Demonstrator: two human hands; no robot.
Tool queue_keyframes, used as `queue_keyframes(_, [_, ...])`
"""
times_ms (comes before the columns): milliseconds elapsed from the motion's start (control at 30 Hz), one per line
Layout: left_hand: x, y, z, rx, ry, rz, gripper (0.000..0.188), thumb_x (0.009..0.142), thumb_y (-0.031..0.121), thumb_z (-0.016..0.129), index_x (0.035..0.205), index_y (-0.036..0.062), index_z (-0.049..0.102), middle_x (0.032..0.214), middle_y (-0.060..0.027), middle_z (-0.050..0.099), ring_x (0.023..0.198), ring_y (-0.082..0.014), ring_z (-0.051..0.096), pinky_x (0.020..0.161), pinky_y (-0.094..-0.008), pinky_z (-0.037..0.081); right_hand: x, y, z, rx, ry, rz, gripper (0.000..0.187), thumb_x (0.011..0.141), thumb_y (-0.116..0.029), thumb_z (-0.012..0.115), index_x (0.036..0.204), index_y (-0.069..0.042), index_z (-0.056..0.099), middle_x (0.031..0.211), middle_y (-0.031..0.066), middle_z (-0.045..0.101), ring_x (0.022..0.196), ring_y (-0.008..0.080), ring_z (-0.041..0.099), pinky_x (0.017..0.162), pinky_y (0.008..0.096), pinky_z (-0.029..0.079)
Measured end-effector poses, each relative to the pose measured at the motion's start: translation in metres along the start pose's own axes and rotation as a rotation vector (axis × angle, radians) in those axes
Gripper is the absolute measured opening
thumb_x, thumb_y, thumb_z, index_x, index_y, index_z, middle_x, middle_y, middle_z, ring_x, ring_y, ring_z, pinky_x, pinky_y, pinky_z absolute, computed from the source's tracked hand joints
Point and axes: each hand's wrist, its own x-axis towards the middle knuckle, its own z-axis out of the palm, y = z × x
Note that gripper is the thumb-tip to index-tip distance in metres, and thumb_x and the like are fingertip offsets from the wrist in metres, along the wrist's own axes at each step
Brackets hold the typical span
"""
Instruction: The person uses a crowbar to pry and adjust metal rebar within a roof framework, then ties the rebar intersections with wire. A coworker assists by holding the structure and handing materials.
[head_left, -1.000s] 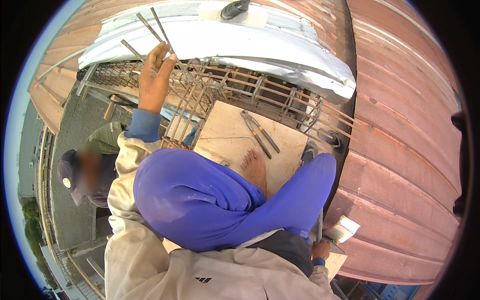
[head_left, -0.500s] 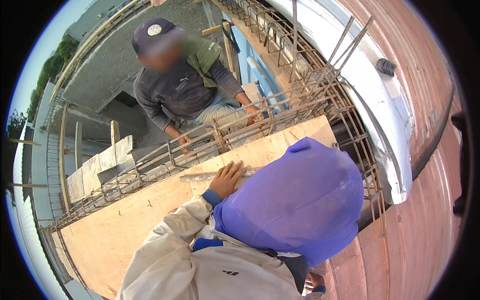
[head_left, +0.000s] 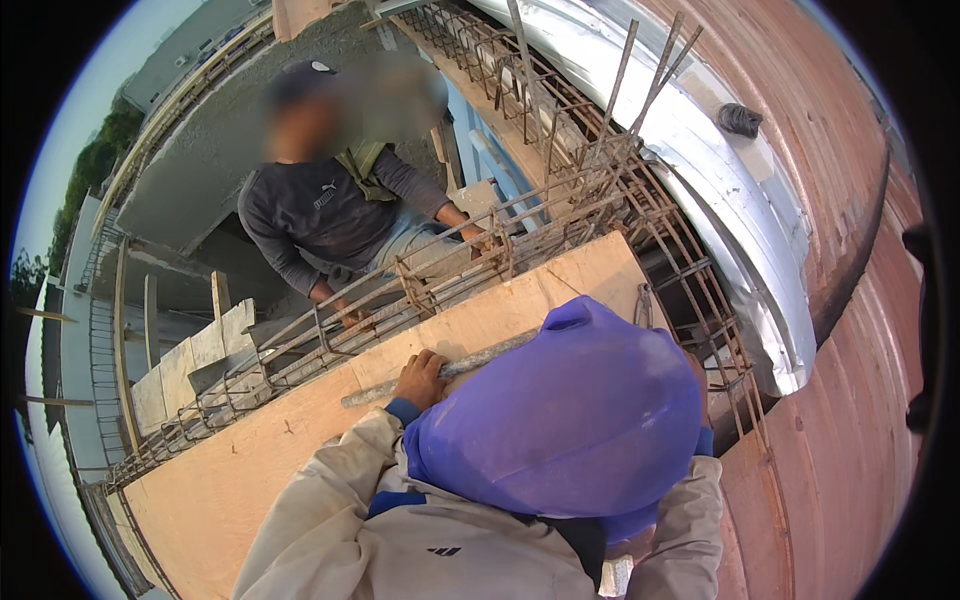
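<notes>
Neither of my hands shows in the head view. Directly before me, a person in a purple hood (head_left: 570, 420) and beige jacket (head_left: 470, 550) bends over a plywood panel (head_left: 230, 460). That person's left hand (head_left: 420, 378) rests on a long grey bar (head_left: 370, 395) along the panel. Their right hand (head_left: 697, 385) is mostly hidden behind the hood, near the rebar cage. Across the panel, a second person in a dark sweatshirt (head_left: 330, 215) has one hand (head_left: 478, 240) at the rebar (head_left: 410, 290) and the other (head_left: 350, 312) lower down beside it.
Upright rebar ends (head_left: 660, 80) rise from the corner where the cages meet. A crumpled white sheet (head_left: 740, 230) lies along the reddish corrugated roof (head_left: 850, 450). On its far side is a dark coil (head_left: 740, 120). Boards (head_left: 190, 360) stand at the left.
The hooded person's right arm has come up from low beside the body to the panel's right end. Their left hand and the bar sit slightly lower left in view, which has shifted.
</notes>
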Motion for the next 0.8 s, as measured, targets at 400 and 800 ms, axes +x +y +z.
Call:
queue_keyframes(400, [0.105, 0.069, -0.01, -0.022, -0.096, 0.06, 0.039, 0.092, 0.023, 0.062, 0.127, 0.0092, 0.057, 0.121, -0.0158, 0.06, 0.111, -0.0369, 0.058, 0.096, -0.0464, 0.05, 0.003, -0.008, 0.064, -0.054, 0.187, 0.119, 0.045, 0.083, -0.028, 0.075, 0.122, -0.008, 0.066, 0.13, 0.0133, 0.053, 0.12, 0.0323, 0.054, 0.096, 0.0463, 0.049])
queue_keyframes(800, [0.157, 0.127, -0.016, 0.119, -0.178, 0.111, 0.036, 0.095, 0.025, 0.058, 0.127, 0.0082, 0.056, 0.121, -0.0173, 0.061, 0.105, -0.0373, 0.062, 0.091, -0.047, 0.053, 0.018, -0.052, 0.084, -0.114, -0.151, 0.085, 0.038, 0.099, -0.04, 0.056, 0.108, -0.006, 0.068, 0.09, 0.0174, 0.072, 0.085, 0.0371, 0.07, 0.074, 0.0496, 0.054])
